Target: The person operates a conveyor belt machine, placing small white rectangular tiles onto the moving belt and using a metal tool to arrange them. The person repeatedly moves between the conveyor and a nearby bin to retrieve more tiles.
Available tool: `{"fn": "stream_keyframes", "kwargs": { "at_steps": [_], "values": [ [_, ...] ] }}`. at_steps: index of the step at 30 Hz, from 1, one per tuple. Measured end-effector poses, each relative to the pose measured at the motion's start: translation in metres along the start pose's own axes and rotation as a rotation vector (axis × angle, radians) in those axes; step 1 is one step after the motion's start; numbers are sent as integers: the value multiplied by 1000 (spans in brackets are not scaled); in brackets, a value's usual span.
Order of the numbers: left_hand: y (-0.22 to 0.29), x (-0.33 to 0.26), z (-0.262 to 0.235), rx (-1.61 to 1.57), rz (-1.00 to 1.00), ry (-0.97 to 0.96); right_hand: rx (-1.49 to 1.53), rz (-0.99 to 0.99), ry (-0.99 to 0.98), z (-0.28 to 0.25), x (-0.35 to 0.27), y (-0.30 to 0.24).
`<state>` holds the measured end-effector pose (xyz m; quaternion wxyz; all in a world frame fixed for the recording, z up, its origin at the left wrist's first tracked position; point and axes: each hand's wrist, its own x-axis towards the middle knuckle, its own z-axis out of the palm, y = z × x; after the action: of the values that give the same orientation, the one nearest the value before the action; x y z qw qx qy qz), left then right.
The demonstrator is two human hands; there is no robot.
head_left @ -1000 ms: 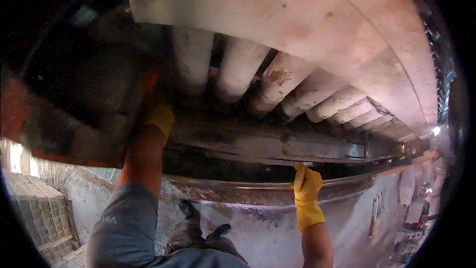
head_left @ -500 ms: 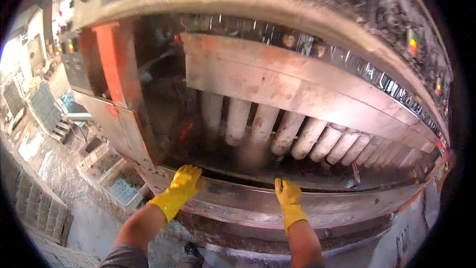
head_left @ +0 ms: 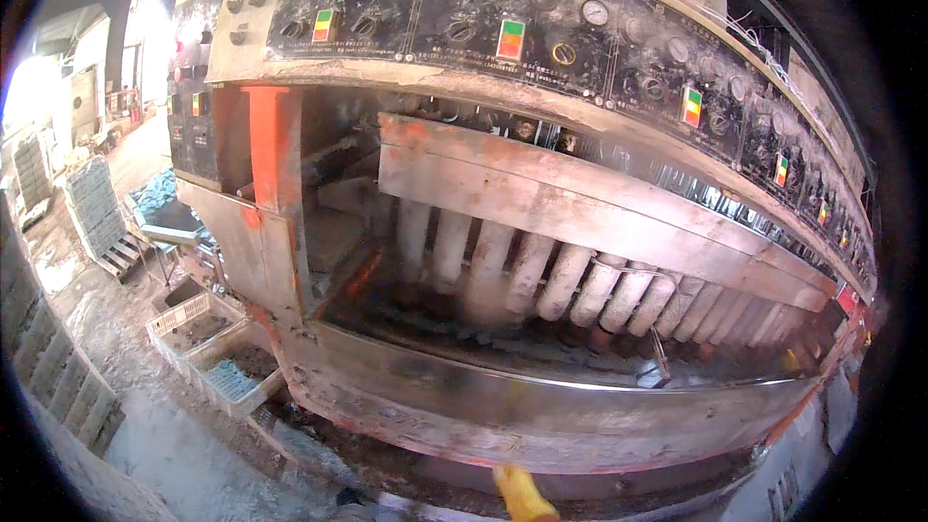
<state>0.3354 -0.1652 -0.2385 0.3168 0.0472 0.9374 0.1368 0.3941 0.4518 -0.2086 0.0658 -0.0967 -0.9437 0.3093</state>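
Note:
Low in the view, a yellow glove on what looks like my right hand [head_left: 524,496] shows at the bottom edge, in front of the machine's lower front wall. It is smeared, and its fingers cannot be made out. My left hand is out of the picture. Just beyond the glove runs the metal front wall [head_left: 387,367] of a long machine trough. Inside it stands a slanting row of thick pale cylinders [head_left: 530,271] under a scuffed metal cover [head_left: 541,188]. A small metal bracket [head_left: 657,364] sticks up near the trough's front lip.
Above runs a dusty black control panel [head_left: 619,56] with gauges, knobs and coloured switches. An orange post [head_left: 275,150] stands at the trough's left end. Left on the floor are pale plastic crates [head_left: 201,324], a leaning stack on a pallet [head_left: 95,203] and a container of blue pieces [head_left: 162,211].
Both gloved hands have left the trough's front lip. The left has gone out of view and the right has dropped to the bottom edge. My view has tilted up, showing more of the panel.

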Motion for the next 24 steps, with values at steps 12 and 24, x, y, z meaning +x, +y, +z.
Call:
{"fn": "stream_keyframes", "kwargs": {
  "at_steps": [12,24],
  "values": [
    [8,-4,17,8,-14,-71,437,688,-108,-3,-190,-61],
    [292,81,-67,159,748,-69,759,711,248,-7,-248,-88]
  ]
}}
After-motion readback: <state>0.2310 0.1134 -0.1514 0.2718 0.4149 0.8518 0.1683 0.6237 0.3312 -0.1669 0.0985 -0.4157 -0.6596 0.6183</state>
